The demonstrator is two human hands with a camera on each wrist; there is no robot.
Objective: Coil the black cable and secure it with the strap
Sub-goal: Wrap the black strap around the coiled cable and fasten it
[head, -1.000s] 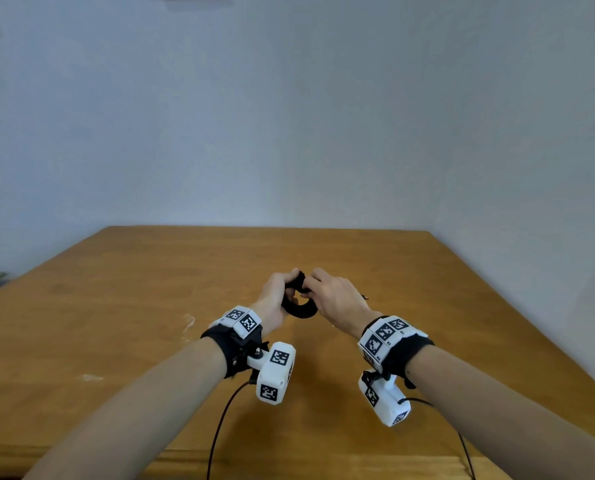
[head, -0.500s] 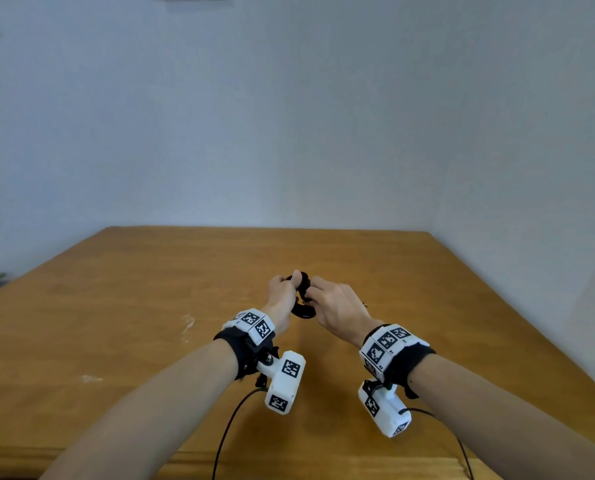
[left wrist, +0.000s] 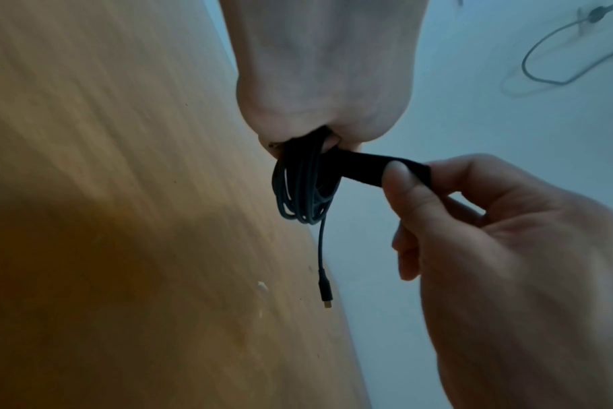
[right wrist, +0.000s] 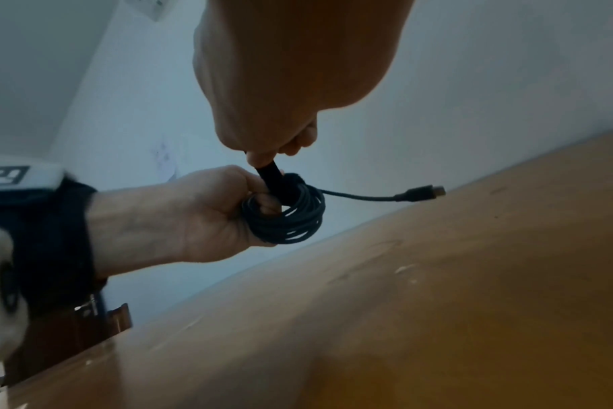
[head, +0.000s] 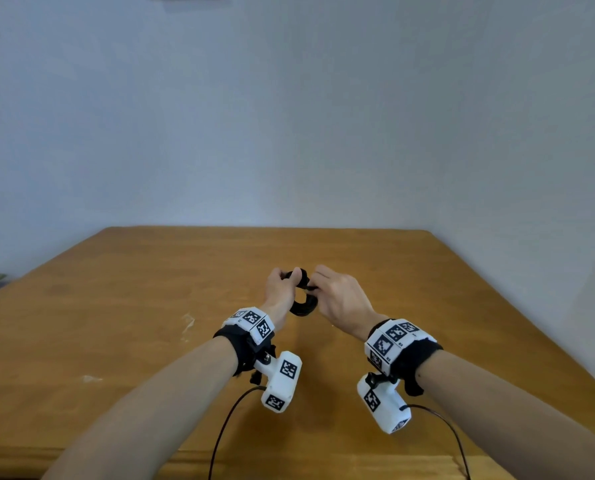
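Black cable [left wrist: 303, 191] is coiled, held above the wooden table [head: 123, 306]; your left hand [head: 282, 292] grips the bundle, so its top is hidden. One plug end [right wrist: 422, 192] sticks out free. Your right hand [left wrist: 508, 249] pinches the strap [left wrist: 368, 168], pulled taut. Versus 1 s ago: hands slightly further apart, strap drawn out.

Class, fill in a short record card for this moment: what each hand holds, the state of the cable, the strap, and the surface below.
Left hand: grips the coiled black cable
Right hand: pinches the flat black strap, pulled taut from the coil
Cable state: wound in loops, one plug end hanging free
Strap: not yet fastened
Surface: brown wooden table, hands above it
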